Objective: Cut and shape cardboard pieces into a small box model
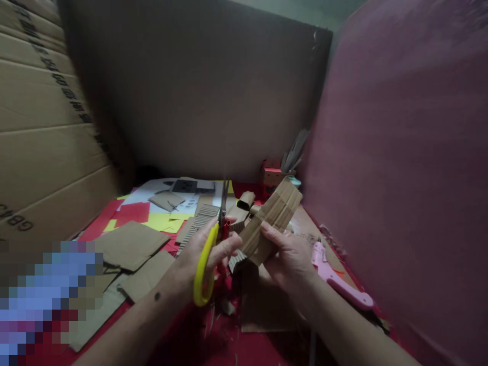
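Above red tabletop point(217, 345), left hand point(200, 245) grasps yellow-handled metal scissors point(209, 245), blades pointing away; right hand point(287, 259) pinches brown creased cardboard strip point(281, 206) between thumb and fingers, beside scissors. Strip likely bends easily: best held flat, squared to blades, fingertips well clear.

A: Right hand point(287, 256)?
B: Fingers partly hidden behind cardboard point(282, 206); forearm point(343, 310) cut off by bottom edge.
A: Scissors point(214, 237)?
B: Blade tips point(226, 187) blurred into the dark wall point(213, 101) behind.
A: Lower left?
B: Blue patch point(57, 284), pixelated, unidentifiable.
A: Lettering point(16, 219)?
B: Cut off at left edge. On the sheet point(143, 194), grey ovals point(189, 204) too small to tell.
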Demonstrator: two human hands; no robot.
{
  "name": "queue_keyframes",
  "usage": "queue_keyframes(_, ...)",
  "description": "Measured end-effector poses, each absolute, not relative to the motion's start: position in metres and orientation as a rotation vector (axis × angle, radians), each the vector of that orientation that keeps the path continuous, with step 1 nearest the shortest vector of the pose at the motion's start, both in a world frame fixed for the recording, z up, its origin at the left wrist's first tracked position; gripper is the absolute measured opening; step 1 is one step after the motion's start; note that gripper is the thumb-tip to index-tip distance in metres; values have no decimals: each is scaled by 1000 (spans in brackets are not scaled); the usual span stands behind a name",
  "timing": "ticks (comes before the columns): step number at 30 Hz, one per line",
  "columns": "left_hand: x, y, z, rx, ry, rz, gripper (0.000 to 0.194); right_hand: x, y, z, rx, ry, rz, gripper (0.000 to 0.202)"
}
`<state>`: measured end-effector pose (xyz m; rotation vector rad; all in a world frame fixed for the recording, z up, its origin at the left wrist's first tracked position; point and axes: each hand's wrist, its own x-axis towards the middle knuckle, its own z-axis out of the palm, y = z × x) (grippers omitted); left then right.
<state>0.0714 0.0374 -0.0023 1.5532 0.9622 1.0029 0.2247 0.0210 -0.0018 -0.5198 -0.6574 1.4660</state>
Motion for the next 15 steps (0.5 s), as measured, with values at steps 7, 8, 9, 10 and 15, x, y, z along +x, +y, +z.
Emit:
queue_keyframes(7, 61, 27, 11, 1603, 929, 1003, 39, 227, 20, 0, -532, -676, 1440, 21)
queue_keyframes(8, 59, 28, 11, 1634, 937, 984, 40, 231, 22, 2, -544, -622, 1402, 21)
queue_keyframes(9, 57, 29, 11, 1662, 936, 966, 40, 235, 25, 3, -556, -575, 1374, 21)
queue_keyframes(10, 56, 30, 12, 1686, 929, 953, 41, 238, 27, 5, -569, -538, 1358, 20)
queue_keyframes(15, 56, 31, 18, 1774, 988, 874, 40, 245, 34, 8, -594, -435, 1320, 14)
